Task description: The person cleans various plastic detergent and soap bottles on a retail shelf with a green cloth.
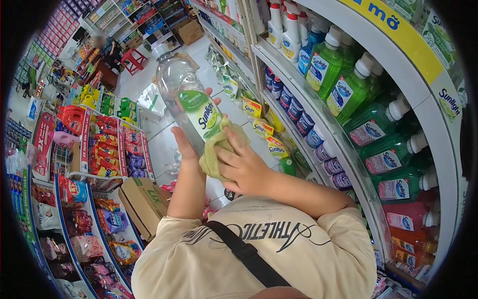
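My left hand (185, 145) is wrapped around a large clear bottle (172, 82) with a white cap and a green Sunlight label. The bottle is tilted in front of my chest, its cap pointing away from me, and fingertips show on its far side. A yellow-green cloth (217, 158) is bunched in my right hand (244, 167), which presses it against the lower part of the bottle, over the edge of the label. The bottle's base is hidden by the cloth and hands.
On my right, a curved shelf (318, 102) carries green Sunlight bottles (341, 92), spray bottles (290, 42) and blue-purple containers (301, 117). Detergent racks (107, 144) and a cardboard box (142, 204) stand on my left. A person (107, 47) and red stool (133, 61) are farther back.
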`<action>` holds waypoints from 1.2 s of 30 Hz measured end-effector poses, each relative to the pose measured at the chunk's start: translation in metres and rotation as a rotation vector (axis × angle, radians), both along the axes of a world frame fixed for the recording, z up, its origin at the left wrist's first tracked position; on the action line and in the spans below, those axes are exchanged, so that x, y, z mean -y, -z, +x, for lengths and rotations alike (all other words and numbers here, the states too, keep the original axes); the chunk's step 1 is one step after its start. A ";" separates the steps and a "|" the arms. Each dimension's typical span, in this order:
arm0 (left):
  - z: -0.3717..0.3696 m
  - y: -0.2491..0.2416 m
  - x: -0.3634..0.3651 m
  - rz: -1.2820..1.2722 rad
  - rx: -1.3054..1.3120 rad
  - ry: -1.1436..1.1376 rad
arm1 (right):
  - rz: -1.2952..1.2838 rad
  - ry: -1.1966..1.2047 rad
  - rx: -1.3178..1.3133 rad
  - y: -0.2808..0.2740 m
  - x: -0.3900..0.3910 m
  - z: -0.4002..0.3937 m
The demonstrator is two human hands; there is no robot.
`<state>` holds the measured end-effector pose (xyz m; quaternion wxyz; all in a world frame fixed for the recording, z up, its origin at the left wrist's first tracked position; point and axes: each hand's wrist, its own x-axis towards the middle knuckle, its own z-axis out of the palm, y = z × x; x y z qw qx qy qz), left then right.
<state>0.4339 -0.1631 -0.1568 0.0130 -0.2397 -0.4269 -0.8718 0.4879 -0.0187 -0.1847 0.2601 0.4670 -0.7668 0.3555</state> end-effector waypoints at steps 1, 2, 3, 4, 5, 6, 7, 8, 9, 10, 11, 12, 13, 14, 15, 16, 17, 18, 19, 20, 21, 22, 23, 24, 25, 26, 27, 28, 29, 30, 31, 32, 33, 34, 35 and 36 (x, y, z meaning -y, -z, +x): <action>0.002 -0.010 -0.003 -0.030 0.027 -0.024 | 0.003 -0.030 -0.038 0.002 -0.002 -0.006; 0.002 -0.013 -0.004 -0.028 0.051 -0.002 | 0.006 -0.062 -0.076 0.003 -0.002 -0.011; 0.001 -0.015 -0.005 -0.025 0.074 0.018 | -0.094 -0.030 -0.010 -0.003 -0.002 -0.012; 0.002 -0.018 -0.006 -0.021 0.096 0.038 | -0.194 0.000 0.055 -0.014 0.001 -0.013; 0.006 -0.020 -0.012 -0.021 0.055 -0.014 | -0.294 0.032 0.118 -0.021 0.003 -0.016; 0.009 -0.022 -0.018 -0.040 0.007 -0.065 | -0.460 -0.048 0.305 -0.021 0.005 -0.021; 0.013 -0.022 -0.023 -0.059 -0.041 -0.115 | -0.624 -0.128 0.496 -0.018 0.008 -0.028; 0.015 -0.021 -0.028 -0.078 -0.084 -0.164 | -0.786 -0.208 0.690 -0.016 0.009 -0.032; 0.017 -0.020 -0.030 -0.086 -0.132 -0.181 | -0.742 -0.261 0.797 -0.020 0.002 -0.034; 0.016 -0.019 -0.030 -0.071 -0.181 -0.236 | -0.727 -0.269 0.842 -0.018 0.000 -0.033; 0.016 -0.017 -0.030 -0.055 -0.228 -0.292 | -0.710 -0.277 0.888 -0.014 -0.002 -0.032; 0.016 -0.016 -0.029 -0.038 -0.275 -0.351 | -0.692 -0.285 0.935 -0.010 -0.002 -0.031; 0.014 -0.016 -0.028 -0.032 -0.332 -0.395 | -0.711 -0.290 0.949 -0.006 -0.002 -0.030; 0.012 -0.013 -0.028 -0.027 -0.376 -0.452 | -0.730 -0.295 0.962 -0.001 -0.001 -0.029; 0.011 -0.009 -0.027 -0.023 -0.421 -0.510 | -0.748 -0.301 0.975 -0.001 0.000 -0.027; 0.010 -0.006 -0.026 -0.020 -0.466 -0.568 | -0.830 -0.293 1.075 -0.002 0.001 -0.023; 0.010 -0.005 -0.025 -0.136 -0.519 -0.661 | -0.913 -0.282 1.174 -0.007 0.002 -0.018; 0.009 -0.002 -0.026 -0.199 -0.582 -0.710 | -0.998 -0.269 1.272 -0.009 0.001 -0.015; 0.009 0.002 -0.026 -0.262 -0.645 -0.756 | -1.039 -0.266 1.316 -0.005 0.001 -0.016; 0.007 0.005 -0.027 -0.325 -0.710 -0.801 | -1.080 -0.263 1.357 0.004 0.002 -0.020; 0.005 0.008 -0.018 -0.450 -0.819 -0.821 | -1.120 -0.259 1.398 0.014 0.002 -0.026; 0.004 0.007 -0.020 -0.459 -0.864 -0.793 | -0.994 -0.182 1.310 0.025 0.000 -0.032; 0.003 0.005 -0.025 -0.466 -0.909 -0.766 | -0.866 -0.108 1.219 0.038 -0.005 -0.038; 0.002 0.005 -0.027 -0.473 -0.954 -0.741 | -0.737 -0.038 1.127 0.051 -0.010 -0.047; 0.003 0.014 -0.025 -0.435 -0.849 -0.665 | -0.483 0.115 1.030 0.045 -0.019 -0.050; 0.001 0.022 -0.024 -0.427 -0.775 -0.631 | -0.233 0.261 0.916 0.039 -0.027 -0.053; 0.000 0.029 -0.022 -0.419 -0.702 -0.595 | 0.045 0.415 0.872 -0.009 -0.038 -0.041; -0.001 0.033 -0.020 -0.411 -0.627 -0.557 | 0.322 0.563 0.815 -0.035 -0.045 -0.035; -0.002 0.033 -0.026 -0.326 -0.593 -0.565 | 0.269 0.525 0.656 -0.033 -0.047 -0.037; 0.003 0.030 -0.032 -0.233 -0.447 -0.487 | 0.214 0.487 0.497 -0.030 -0.049 -0.039; 0.010 0.025 -0.038 -0.138 -0.305 -0.406 | 0.161 0.451 0.334 -0.028 -0.049 -0.043; 0.013 0.021 -0.040 -0.042 -0.166 -0.322 | 0.087 0.383 0.256 -0.027 -0.047 -0.048; 0.009 0.025 -0.039 -0.021 -0.126 -0.249 | 0.015 0.315 0.178 -0.028 -0.043 -0.053; 0.004 0.030 -0.037 0.037 -0.059 -0.190 | -0.057 0.245 0.101 -0.030 -0.039 -0.057; 0.000 0.035 -0.034 0.092 0.009 -0.130 | -0.229 0.161 0.124 -0.033 -0.036 -0.052; -0.003 0.033 -0.032 0.145 0.079 -0.069 | -0.287 0.119 0.163 -0.036 -0.032 -0.047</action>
